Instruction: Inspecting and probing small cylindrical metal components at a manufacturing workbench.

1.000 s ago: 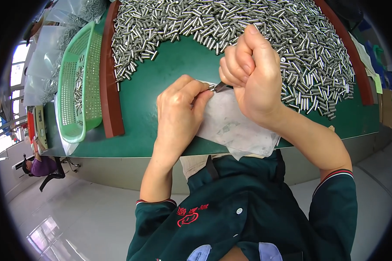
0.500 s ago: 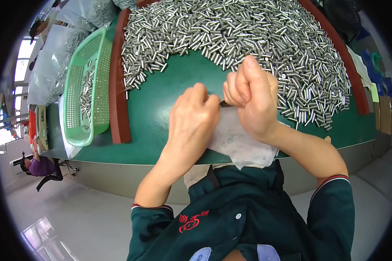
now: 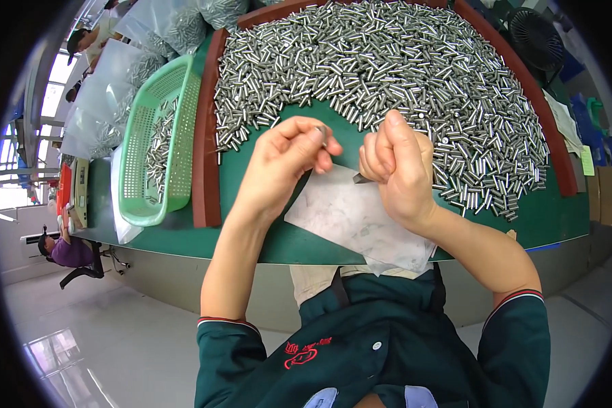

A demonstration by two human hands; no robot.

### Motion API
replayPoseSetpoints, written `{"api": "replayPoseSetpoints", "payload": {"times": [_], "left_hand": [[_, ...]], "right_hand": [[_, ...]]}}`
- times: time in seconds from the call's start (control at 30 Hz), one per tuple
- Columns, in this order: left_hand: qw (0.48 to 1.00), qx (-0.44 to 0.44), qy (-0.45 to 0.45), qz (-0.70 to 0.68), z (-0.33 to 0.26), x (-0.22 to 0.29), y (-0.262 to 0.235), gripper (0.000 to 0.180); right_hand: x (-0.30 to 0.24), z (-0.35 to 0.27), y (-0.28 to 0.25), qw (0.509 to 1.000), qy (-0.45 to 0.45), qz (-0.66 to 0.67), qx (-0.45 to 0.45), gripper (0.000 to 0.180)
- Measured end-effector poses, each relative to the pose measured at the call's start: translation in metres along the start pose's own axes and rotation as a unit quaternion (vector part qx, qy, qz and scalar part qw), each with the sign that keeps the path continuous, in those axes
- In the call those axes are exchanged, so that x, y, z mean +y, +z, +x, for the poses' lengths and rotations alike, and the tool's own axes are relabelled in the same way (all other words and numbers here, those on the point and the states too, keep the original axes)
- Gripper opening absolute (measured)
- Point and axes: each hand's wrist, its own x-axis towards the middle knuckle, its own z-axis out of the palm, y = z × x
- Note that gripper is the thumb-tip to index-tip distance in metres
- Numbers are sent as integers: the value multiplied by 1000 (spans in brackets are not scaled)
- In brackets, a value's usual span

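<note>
My left hand [image 3: 283, 158] is raised over the table, its thumb and forefinger pinching a small metal pin [image 3: 322, 136]. My right hand [image 3: 402, 166] makes a fist with the thumb on top, closed round something dark. Only a short dark end of this tool [image 3: 362, 179] sticks out below the fingers; the rest is hidden. Beneath the hands, a stained white sheet [image 3: 340, 216] lies on the green tabletop. Just beyond them spreads a wide heap of short, shiny metal pins [image 3: 387, 64].
Reddish-brown rails [image 3: 209, 146] border the heap. Left of them stands a light green perforated basket [image 3: 188, 112] with some pins inside. Clear bags of metal parts [image 3: 183, 30] sit at the far left. A black fan [image 3: 536, 41] is at the far right; another person [image 3: 71, 251] sits left.
My left hand has turned and drawn apart from the right, showing the pin in its fingertips. More of the white sheet is visible. The right fist keeps its grip. The whole view has shifted slightly.
</note>
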Motion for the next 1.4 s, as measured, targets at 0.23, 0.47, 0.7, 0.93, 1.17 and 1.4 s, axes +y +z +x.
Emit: {"api": "replayPoseSetpoints", "payload": {"times": [0.23,0.47,0.7,0.93,1.17,1.4], "left_hand": [[987,35,-44,-150,8,-5,-12,25],[984,66,-59,-156,34,7,-30,23],[768,177,193,585,69,-11,-16,16],[751,178,180,610,68,-17,-16,14],[774,155,228,571,60,-16,-20,9],[994,51,-1,-102,53,-1,-30,8]], "right_hand": [[-1,0,-1,999,10,31,8,45],[-1,0,0,999,18,35,-5,45],[-2,2,-4,999,27,31,7,46],[-3,4,-6,999,31,39,9,45],[-3,4,-5,999,30,40,6,45],[-3,4,-3,1000,26,10,14,45]]}}
